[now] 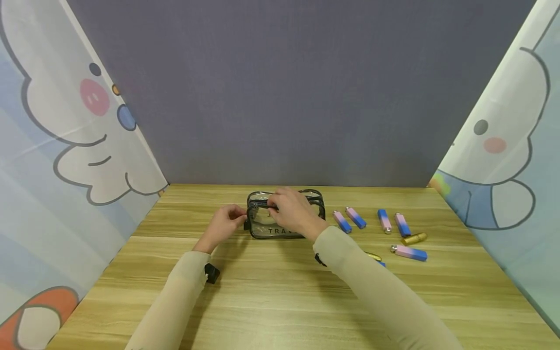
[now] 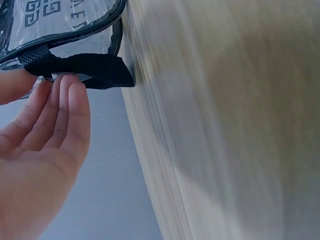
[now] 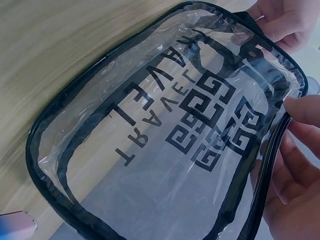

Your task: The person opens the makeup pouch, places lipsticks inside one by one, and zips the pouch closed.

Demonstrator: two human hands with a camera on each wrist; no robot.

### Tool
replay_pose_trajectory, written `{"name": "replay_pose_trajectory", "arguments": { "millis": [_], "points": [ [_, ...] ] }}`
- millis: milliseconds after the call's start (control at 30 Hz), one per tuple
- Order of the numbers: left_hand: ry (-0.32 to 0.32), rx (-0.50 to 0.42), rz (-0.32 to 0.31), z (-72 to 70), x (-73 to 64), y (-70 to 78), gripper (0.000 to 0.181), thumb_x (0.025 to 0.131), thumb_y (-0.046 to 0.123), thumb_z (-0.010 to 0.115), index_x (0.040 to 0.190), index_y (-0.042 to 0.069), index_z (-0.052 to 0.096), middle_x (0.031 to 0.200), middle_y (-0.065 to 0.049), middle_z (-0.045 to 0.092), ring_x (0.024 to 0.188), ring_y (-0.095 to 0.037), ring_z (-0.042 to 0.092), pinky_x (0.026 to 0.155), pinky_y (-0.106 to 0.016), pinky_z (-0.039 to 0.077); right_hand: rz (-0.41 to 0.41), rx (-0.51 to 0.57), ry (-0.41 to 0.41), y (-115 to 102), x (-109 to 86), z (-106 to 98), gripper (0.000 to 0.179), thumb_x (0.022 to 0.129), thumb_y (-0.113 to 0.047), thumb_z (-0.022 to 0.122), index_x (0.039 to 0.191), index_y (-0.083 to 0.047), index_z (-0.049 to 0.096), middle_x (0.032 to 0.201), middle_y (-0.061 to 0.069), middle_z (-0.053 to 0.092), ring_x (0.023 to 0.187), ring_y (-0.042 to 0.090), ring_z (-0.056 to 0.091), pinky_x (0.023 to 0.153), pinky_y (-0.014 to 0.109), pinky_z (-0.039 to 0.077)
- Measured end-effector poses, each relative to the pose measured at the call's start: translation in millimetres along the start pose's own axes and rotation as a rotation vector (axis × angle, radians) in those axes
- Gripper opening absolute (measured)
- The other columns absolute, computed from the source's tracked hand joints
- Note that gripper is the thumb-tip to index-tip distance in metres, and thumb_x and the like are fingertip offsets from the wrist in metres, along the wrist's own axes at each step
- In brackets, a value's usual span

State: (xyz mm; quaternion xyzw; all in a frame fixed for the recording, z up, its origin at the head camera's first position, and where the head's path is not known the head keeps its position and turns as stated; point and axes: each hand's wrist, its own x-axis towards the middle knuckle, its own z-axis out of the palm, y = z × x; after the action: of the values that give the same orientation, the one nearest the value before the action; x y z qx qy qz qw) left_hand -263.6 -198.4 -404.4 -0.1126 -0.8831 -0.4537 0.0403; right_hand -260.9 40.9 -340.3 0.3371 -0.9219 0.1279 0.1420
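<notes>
A clear travel pouch (image 1: 264,232) with black piping and the printed word "TRAVEL" stands upright on the table. At its left end my left hand (image 1: 223,223) pinches the side by a black fabric tab (image 2: 95,67), thumb on one side and fingers on the other. My right hand (image 1: 294,210) reaches over the pouch and grips the black zipper edge (image 3: 270,167) along its top, thumb in front and fingers behind. In the right wrist view the pouch's see-through wall shows no objects inside. Whether the fingers hold a zipper pull is hidden.
Right of the pouch lie several pink-and-blue tubes (image 1: 402,224) with silvery ends and a gold tube (image 1: 414,238). Another gold piece (image 1: 374,256) and a blue end are partly covered by the right sleeve (image 1: 372,282). A grey panel (image 1: 297,97) stands behind the table.
</notes>
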Motion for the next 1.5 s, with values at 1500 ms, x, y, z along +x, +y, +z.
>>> {"name": "replay_pose_trajectory", "arguments": {
  "millis": [1500],
  "points": [
    [-0.172, -0.508, -0.23, -2.0, 6.4, -21.0, 0.026, 0.101, 0.007, 0.059, 0.122, -0.009, 0.059, 0.109, -0.008, 0.062, 0.088, -0.016, 0.062, 0.083, -0.032, 0.056, 0.015, 0.012, -0.037, -4, -0.3, -3, 0.012, 0.098, -0.022, 0.068, 0.104, -0.014, 0.075, 0.099, 0.001, 0.068, 0.088, 0.017, 0.063, 0.076, 0.034, 0.055]
  ]
}}
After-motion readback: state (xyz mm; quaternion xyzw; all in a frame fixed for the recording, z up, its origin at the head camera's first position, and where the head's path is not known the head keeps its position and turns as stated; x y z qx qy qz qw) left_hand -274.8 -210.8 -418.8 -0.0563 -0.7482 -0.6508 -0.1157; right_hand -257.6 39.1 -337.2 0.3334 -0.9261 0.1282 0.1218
